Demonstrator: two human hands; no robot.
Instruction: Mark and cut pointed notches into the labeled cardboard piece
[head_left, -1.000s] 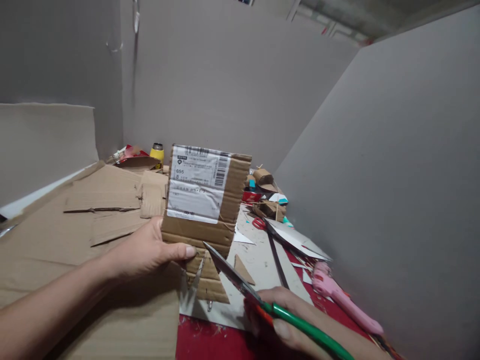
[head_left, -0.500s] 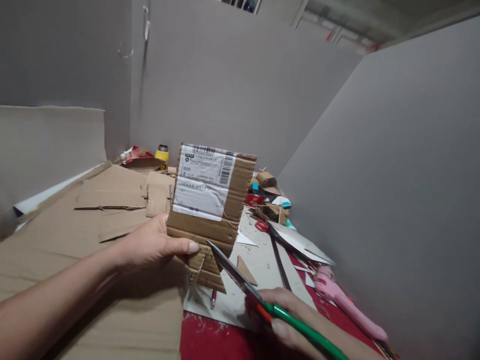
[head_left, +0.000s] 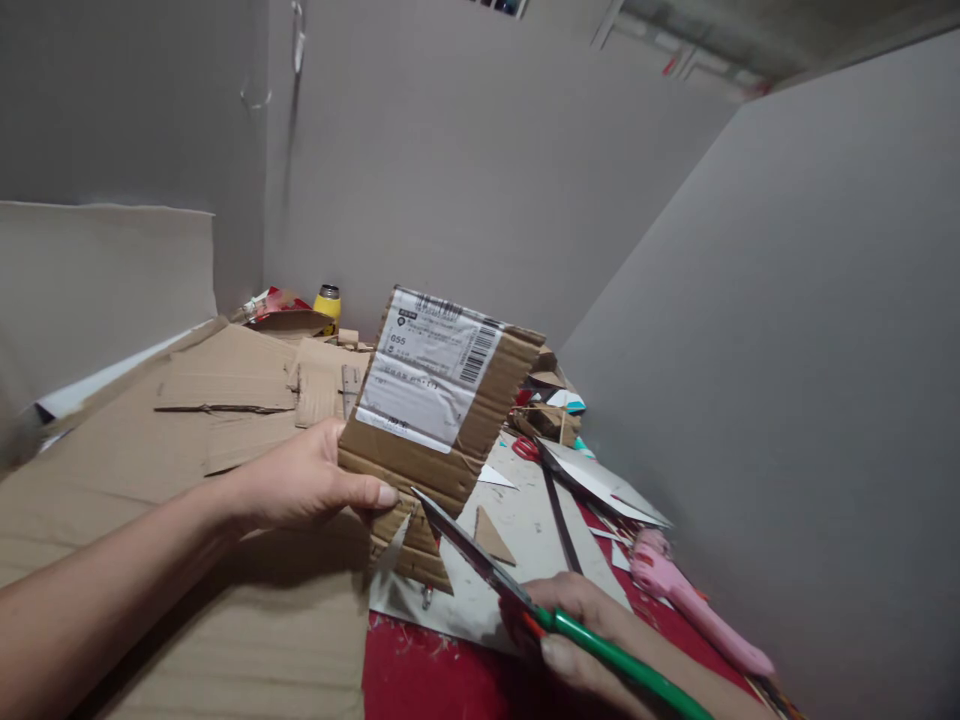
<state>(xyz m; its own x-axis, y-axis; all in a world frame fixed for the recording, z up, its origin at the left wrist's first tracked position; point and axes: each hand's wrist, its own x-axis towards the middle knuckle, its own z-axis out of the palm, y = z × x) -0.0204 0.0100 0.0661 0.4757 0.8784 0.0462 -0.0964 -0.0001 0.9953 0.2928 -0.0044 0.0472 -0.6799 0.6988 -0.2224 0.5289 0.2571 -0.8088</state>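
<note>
My left hand (head_left: 315, 475) pinches a brown corrugated cardboard piece (head_left: 420, 470) at its lower left edge, thumb on the near face. A white printed shipping label (head_left: 427, 370) covers much of its upper part. Toward the bottom, the card has a V-shaped notch and a pointed flap. My right hand (head_left: 574, 625) is closed around scissors (head_left: 600, 650) with green and orange-red handles. Their blade tips lie at the cardboard's lower part, just right of my left thumb; whether they are between the layers or in front is hard to tell.
Large cardboard sheets (head_left: 187, 590) cover the left side. A pink glue gun (head_left: 697, 610) lies at right on red cloth (head_left: 435, 670). Beyond are red-handled scissors (head_left: 526, 447), a white board (head_left: 525, 540), a cardboard triangle (head_left: 493, 537) and a yellow bottle (head_left: 327, 307). Grey walls stand behind.
The cardboard has tilted clockwise, its top shifting right. The scissors' blades look closer together at the cardboard, and the right hand has moved slightly right.
</note>
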